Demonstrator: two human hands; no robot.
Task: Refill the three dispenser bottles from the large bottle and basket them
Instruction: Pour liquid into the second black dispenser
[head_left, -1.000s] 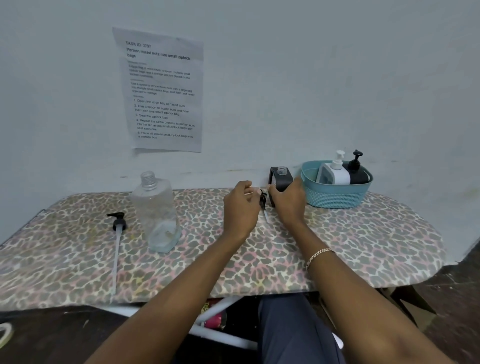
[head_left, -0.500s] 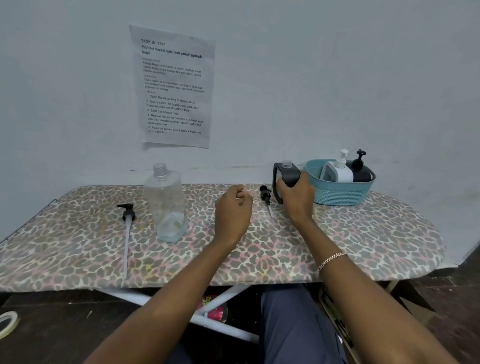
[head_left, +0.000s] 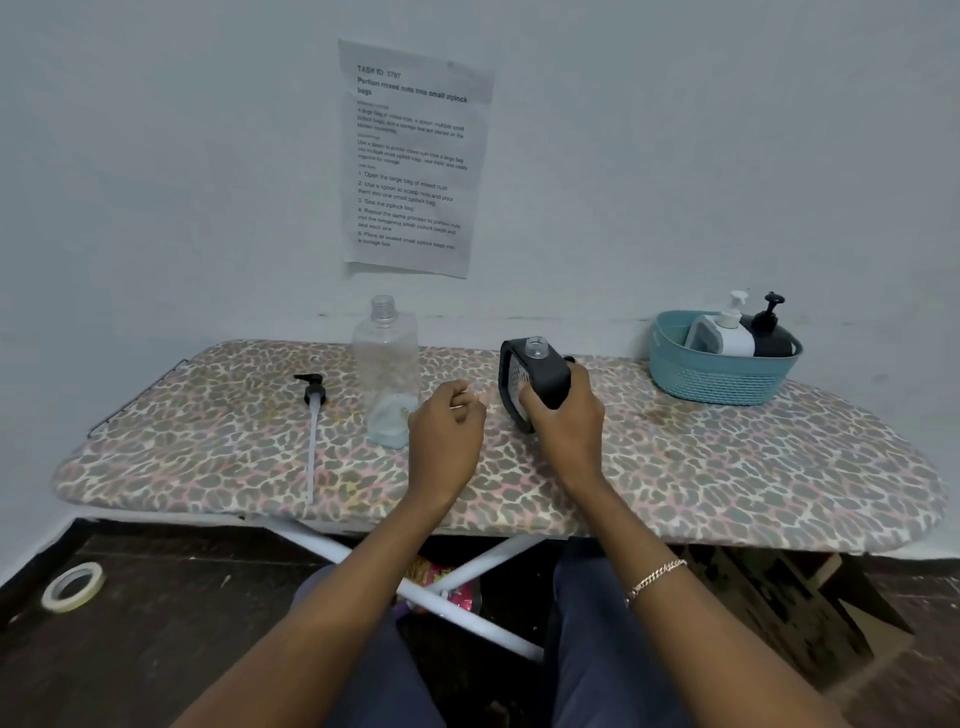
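On my feed the right grip (head_left: 563, 415) is grasping the open black bottle (head_left: 543, 371), fingers wrapped round its lower body from the near side. Most of the bottle sticks out of that grip toward 12 o'clock. Its bare, capless neck is at the top and the body leans a little off upright. I cannot tell whether its base touches the desk (head_left: 727, 467) or is just clear of it. A bracelet (head_left: 655, 576) sits on that wrist.

The left grip (head_left: 447, 431) hovers just beside the bottle, at its 9 o'clock, and is apart from it. It is clenched loosely, thumb against the forefinger, and I see nothing in it.

At 9 o'clock from the left grip, near it but not touching, the large bottle (head_left: 387, 374) stands upright on the desk. It is clear and uncapped, with only a little liquid in the bottom. Further out at 9 o'clock its long pump (head_left: 313, 415) lies flat. The black head points toward the wall and the white tube runs back toward the near edge.

At 2 o'clock from the right grip, well apart, the teal basket (head_left: 722, 379) sits at the far right of the desk. A white pump bottle (head_left: 727, 338) and a black pump bottle (head_left: 771, 340) lean side by side in it, both capped.

A printed sheet (head_left: 413, 156) hangs on the wall at 12 o'clock. A roll of tape (head_left: 72, 586) lies on the floor at 8 o'clock.
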